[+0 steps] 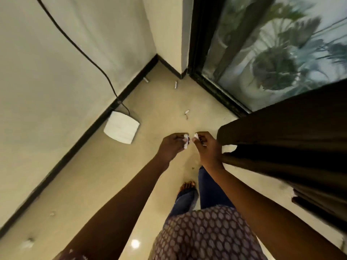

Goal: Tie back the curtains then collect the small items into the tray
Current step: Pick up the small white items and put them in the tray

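The curtain (281, 147) hangs at your right, a dark, heavy-looking drape bunched into thick folds against the glass door (272, 53). Judge it soft and limp but weighty: it will slump unless you gather it round the middle, where the folds are already tight, and cinch it there. Whether it is tied yet, you cannot tell from here.

No tray is in view, so you will have to carry what you collect to wherever it stands.

Your left hand (170, 145) is curled round a small white piece (185, 141), pinched at the fingertips. Your right hand (204, 145) pinches a second white bit (196, 136) just beside it, the two nearly touching above the floor (159, 102).

More small white items lie ahead on the tiles: one (186, 112) near your hands, one (176, 84) by the wall corner, one (146, 79) against the skirting. They look light, stiff and small, likely to skid on polished tile. Take each from above with thumb and forefinger across its short width, pressing down lightly first so it does not slide away.
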